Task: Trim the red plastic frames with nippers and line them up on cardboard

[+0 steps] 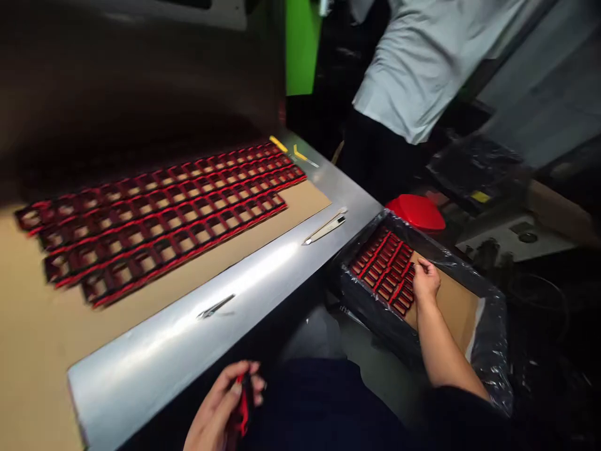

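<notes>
My left hand [220,404] is closed around a red and black plastic part [244,407] in front of my lap, below the table edge. Over at the right, my right hand [426,282] reaches into a box lined with black plastic [493,338]. Its fingers are bent at the edge of the rows of red and black frame-shaped parts [385,269] lying on cardboard there. Whether those fingers grip one of the parts is hard to see. More such parts [173,219] stand in several long rows on a cardboard sheet [300,207] on the table.
Tweezers [216,307] and a pale pointed tool [325,229] lie on the metal table edge [154,351]. Two yellow items [278,144] are at the far corner. A red container [416,212] is behind the box. A person in a light shirt [417,69] stands beyond the table.
</notes>
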{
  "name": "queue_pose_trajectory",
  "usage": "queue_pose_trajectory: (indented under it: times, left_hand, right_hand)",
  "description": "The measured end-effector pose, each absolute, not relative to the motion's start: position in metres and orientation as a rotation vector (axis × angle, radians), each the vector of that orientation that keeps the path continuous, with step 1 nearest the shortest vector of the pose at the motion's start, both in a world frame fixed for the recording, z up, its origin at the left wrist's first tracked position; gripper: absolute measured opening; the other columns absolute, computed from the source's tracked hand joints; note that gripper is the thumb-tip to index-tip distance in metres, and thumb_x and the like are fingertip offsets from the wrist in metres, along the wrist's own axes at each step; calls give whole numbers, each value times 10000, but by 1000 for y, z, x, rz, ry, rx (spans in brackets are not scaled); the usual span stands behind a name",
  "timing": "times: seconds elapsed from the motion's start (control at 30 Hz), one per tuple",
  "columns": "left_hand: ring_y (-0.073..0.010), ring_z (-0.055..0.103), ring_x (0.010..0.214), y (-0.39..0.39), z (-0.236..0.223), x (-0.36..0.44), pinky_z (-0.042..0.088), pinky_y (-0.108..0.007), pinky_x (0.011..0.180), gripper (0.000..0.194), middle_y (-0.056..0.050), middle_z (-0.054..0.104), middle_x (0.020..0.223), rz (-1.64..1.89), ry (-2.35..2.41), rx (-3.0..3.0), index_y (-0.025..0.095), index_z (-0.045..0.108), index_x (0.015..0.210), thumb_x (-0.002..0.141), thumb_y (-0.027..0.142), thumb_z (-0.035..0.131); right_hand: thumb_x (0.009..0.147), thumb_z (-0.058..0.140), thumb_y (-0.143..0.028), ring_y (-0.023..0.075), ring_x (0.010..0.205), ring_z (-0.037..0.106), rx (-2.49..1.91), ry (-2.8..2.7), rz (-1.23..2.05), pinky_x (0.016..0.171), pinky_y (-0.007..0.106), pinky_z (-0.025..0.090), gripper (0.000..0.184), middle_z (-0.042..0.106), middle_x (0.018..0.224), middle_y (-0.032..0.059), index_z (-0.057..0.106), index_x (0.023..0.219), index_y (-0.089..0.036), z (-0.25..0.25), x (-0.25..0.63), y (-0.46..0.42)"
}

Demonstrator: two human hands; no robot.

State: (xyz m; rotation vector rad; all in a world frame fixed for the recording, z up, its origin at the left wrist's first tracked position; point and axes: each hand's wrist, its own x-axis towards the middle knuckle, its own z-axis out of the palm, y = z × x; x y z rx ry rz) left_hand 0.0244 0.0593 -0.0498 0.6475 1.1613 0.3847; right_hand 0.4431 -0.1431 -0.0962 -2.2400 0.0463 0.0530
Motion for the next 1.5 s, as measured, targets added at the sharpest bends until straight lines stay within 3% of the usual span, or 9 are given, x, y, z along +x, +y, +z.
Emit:
queue_pose_trajectory:
  times: [0.13,0.2,0.3,0.47,0.67,0.9,1.13,1.3,1.5]
  left_hand:
    - [-245,738,984,58,-30,46,597,-283,806,503,-108,757,1102,403,1075,630,182,727,1049,700,514,873]
    - [-271,721,1087,58,-24,53,600,-304,835,484,-119,704,1254,483,1035,674,183,711,1038,719,513,864]
    - [-293,692,1168,55,-18,47,602,-367,904,440,-120,646,1363,598,959,746,203,692,1108,804,502,801]
    - [-256,682,1186,33,-9,11,546,-409,1034,310,-94,648,1382,773,929,896,267,692,1233,967,414,629]
    - [-251,656,1215,10,0,-9,560,-392,1026,116,-103,632,1371,820,957,1319,212,732,951,861,272,774]
    - [-274,606,1268,17,9,-10,535,-430,1048,150,-134,610,1393,670,910,1663,184,677,846,821,252,808]
    - [-288,601,1284,21,-1,-11,496,-479,1080,149,-152,650,1346,826,859,1739,183,669,834,848,280,781]
    - [-323,639,1253,19,-9,-12,525,-508,1037,161,-181,674,1316,865,912,1764,177,692,830,861,316,765]
    - [-311,666,1221,16,-14,-10,560,-484,995,174,-183,676,1305,925,895,1781,183,640,897,846,273,780]
  right_hand:
    - [741,783,-549,218,853,675,-2006,-527,672,822,321,573,462,698,926,77,713,977,-158,-81,319,-80]
    - [744,838,-446,182,790,669,-1666,-1015,1085,750,283,574,503,704,936,52,707,1154,-186,-64,258,-56]
    - [887,784,-339,113,671,602,-1334,-1348,1125,643,211,518,327,676,845,8,675,1159,-193,-39,205,-29]
    - [931,754,-288,113,696,599,-1150,-1419,1170,637,194,500,191,663,848,9,706,1091,-196,-32,200,-3]
    - [969,637,-216,146,859,675,-1130,-1299,1433,770,231,538,228,692,972,34,757,1159,-257,-31,204,10]
    - [854,712,-272,130,724,645,-1205,-997,1769,638,217,529,398,705,943,50,707,1239,-170,-28,190,12]
    - [876,760,-324,160,894,694,-1198,-888,1711,749,231,571,402,718,1046,79,677,1236,-165,-22,200,9]
    - [950,710,-477,125,675,640,-1201,-865,1831,631,212,554,354,690,778,50,753,1066,-146,-20,217,2]
    - [944,719,-414,129,744,651,-1009,-789,2003,664,204,556,296,709,873,66,753,1099,-163,-14,211,-3]
